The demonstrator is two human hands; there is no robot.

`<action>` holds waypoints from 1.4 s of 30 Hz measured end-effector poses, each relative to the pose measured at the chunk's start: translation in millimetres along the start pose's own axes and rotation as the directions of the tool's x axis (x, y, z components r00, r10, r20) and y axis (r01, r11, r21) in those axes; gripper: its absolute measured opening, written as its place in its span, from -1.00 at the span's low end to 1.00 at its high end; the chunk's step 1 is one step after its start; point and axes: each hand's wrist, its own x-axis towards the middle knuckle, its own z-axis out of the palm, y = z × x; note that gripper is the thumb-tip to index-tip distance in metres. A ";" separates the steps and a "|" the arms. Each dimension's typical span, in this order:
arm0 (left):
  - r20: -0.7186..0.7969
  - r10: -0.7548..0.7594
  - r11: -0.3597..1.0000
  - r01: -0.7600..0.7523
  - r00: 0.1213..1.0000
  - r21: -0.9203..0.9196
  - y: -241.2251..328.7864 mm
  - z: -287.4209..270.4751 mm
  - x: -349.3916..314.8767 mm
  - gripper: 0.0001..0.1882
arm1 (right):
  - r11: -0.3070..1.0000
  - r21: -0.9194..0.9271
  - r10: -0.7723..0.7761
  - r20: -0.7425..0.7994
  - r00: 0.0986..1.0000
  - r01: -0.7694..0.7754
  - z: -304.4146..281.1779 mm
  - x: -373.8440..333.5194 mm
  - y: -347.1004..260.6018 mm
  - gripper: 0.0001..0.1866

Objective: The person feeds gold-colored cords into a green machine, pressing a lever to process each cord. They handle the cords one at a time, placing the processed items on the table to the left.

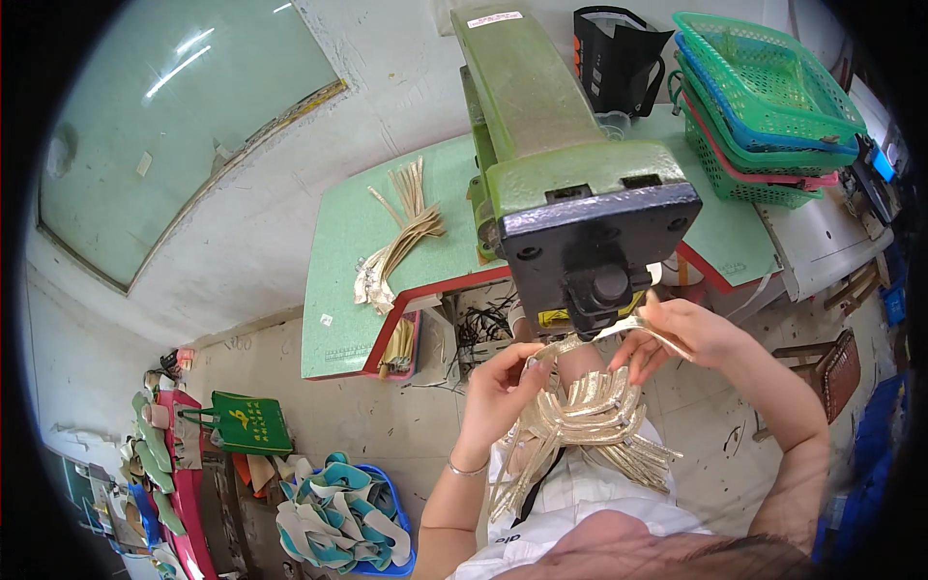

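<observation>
A thin gold strap (623, 327) is stretched beneath the black head (604, 246) of a green machine (541, 106). My left hand (503, 387) pinches its left end, fingers closed. On the other side my right hand (681, 333) grips the strap between thumb and fingers, with its tail running over the hand. The head's lower part partly hides the strap's middle. Across my lap lies a pile of similar gold straps (590, 420), close below both hands. Another bundle of gold straps (396, 246) rests on the green tabletop (338, 217) left of the machine.
Stacked green, blue and pink plastic baskets (764, 106) stand at the right, near a black bag (619, 63). On the floor at left sit a blue tub (401, 527) of teal and white cut pieces and a green bag (249, 422). A brown stool (831, 377) is at right.
</observation>
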 end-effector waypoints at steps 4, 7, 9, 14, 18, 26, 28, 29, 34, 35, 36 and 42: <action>0.053 -0.044 0.998 0.042 0.998 0.046 1.2 -1.8 4.7 -0.88 | 0.986 0.148 -0.071 -0.040 0.997 0.076 3.5 -1.8 -0.3 -0.50; 0.059 -0.069 0.997 0.067 0.996 0.031 4.1 5.2 6.7 -0.89 | 0.961 0.270 -0.021 -0.146 0.989 0.060 3.2 -2.5 -4.3 -0.57; 0.022 -0.087 0.996 0.087 0.996 0.025 8.8 11.6 7.7 -0.90 | 0.973 0.222 -0.012 -0.200 0.980 0.057 4.7 -5.2 -6.6 -0.60; -0.058 -0.076 0.996 0.073 0.995 -0.046 4.4 9.5 0.2 -0.87 | 0.923 -0.362 -0.238 -0.268 0.933 0.132 19.4 -2.7 -10.0 -0.69; -0.067 -0.037 0.992 0.028 0.997 -0.127 2.1 -3.0 -12.2 -0.89 | 0.639 -0.691 -0.521 -0.064 0.851 0.339 19.1 12.2 -0.9 -0.81; -0.217 -0.129 0.979 0.090 0.968 -0.181 -10.6 -32.4 -38.7 -0.85 | 0.813 -0.543 -0.288 -0.063 0.956 0.209 49.0 20.0 -17.1 -0.77; -0.188 -0.157 0.973 0.119 0.970 -0.198 -15.3 -37.9 -37.8 -0.85 | 0.835 -0.507 -0.287 -0.071 0.955 0.213 46.5 27.1 -9.6 -0.78; -0.161 -0.174 0.970 0.140 0.972 -0.201 -20.5 -41.7 -35.5 -0.85 | 0.845 -0.490 -0.285 -0.072 0.956 0.215 46.3 30.5 -7.0 -0.78; -0.173 0.314 0.839 -0.188 0.934 0.511 -12.8 -27.5 -10.4 -0.77 | 0.781 -0.596 -0.303 -0.100 0.948 0.187 54.1 25.6 -21.8 -0.76; -0.088 0.350 0.787 -0.241 0.933 0.567 -4.2 -23.0 -6.2 -0.78 | 0.769 -0.608 -0.317 -0.094 0.944 0.197 55.1 24.6 -23.9 -0.75; -0.002 0.379 0.730 -0.297 0.926 0.616 1.8 -19.4 -2.3 -0.79 | 0.771 -0.608 -0.304 -0.088 0.948 0.191 53.5 24.9 -22.4 -0.75; 0.173 -0.043 0.932 -0.023 0.984 0.363 27.4 -18.6 8.2 -0.86 | 0.905 -0.398 -0.227 -0.145 0.963 0.154 39.1 15.7 -13.4 -0.76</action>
